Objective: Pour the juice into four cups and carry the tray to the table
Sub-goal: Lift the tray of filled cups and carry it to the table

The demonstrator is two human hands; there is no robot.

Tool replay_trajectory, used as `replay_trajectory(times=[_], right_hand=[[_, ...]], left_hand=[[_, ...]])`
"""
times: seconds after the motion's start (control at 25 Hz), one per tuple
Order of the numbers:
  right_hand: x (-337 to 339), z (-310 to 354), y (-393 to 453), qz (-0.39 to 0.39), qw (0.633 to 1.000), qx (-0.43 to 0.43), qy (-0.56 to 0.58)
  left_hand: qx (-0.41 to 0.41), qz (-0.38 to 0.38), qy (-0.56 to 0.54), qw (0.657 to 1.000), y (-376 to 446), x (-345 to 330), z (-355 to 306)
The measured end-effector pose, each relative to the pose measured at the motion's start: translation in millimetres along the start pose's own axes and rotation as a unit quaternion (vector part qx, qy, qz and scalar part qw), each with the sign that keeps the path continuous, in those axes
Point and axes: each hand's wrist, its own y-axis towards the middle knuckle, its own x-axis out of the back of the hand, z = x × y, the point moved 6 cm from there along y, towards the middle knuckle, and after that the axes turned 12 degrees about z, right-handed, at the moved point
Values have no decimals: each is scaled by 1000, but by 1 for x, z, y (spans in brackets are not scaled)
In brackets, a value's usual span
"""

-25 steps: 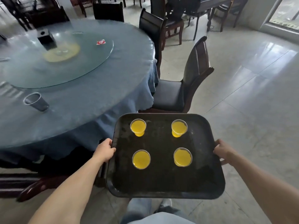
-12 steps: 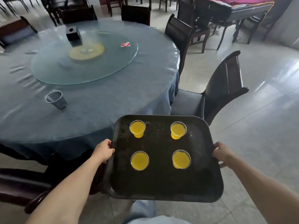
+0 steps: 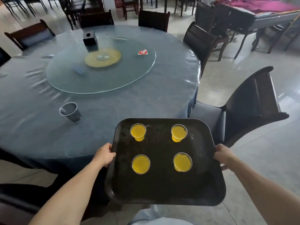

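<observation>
A black tray [image 3: 162,189] is held level in front of me, its far edge over the near rim of the round table [image 3: 113,101]. My left hand [image 3: 103,154] grips the tray's left edge and my right hand [image 3: 223,154] grips its right edge. Four clear cups of orange juice stand on the tray in a square: far left [image 3: 138,132], far right [image 3: 179,133], near left [image 3: 140,164], near right [image 3: 182,162]. The table has a blue cloth under clear plastic.
An empty clear cup [image 3: 70,112] stands on the table near its front. A glass turntable [image 3: 101,69] carries a black box [image 3: 89,38] and a red card [image 3: 143,52]. Dark chairs ring the table; one [image 3: 253,101] stands right of the tray. Tiled floor lies to the right.
The view has swung and closed in on the table, which now fills more of the frame. The tray has come over the table's near edge. Both hands keep the same grip.
</observation>
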Motion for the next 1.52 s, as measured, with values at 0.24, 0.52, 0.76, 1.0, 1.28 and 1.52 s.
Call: replay_trajectory(times=[0.24, 0.52, 0.76, 1.0, 1.28, 1.52], right_hand=[[-5, 62, 34, -13, 999, 18, -37], [-13, 137, 77, 22, 995, 53, -85], [-13, 213, 139, 60, 983, 85, -152], [-7, 294, 196, 75, 965, 127, -217], [-14, 371, 254, 117, 949, 145, -253], [-33, 419, 283, 140, 931, 159, -298]], left_hand=[[18, -19, -25, 999, 24, 35, 12], [69, -33, -59, 995, 39, 58, 29], [129, -87, -91, 984, 53, 64, 38], [178, -112, -153, 966, 74, 65, 33], [233, -134, -200, 942, 97, 66, 26], [259, -157, -239, 922, 108, 72, 31]])
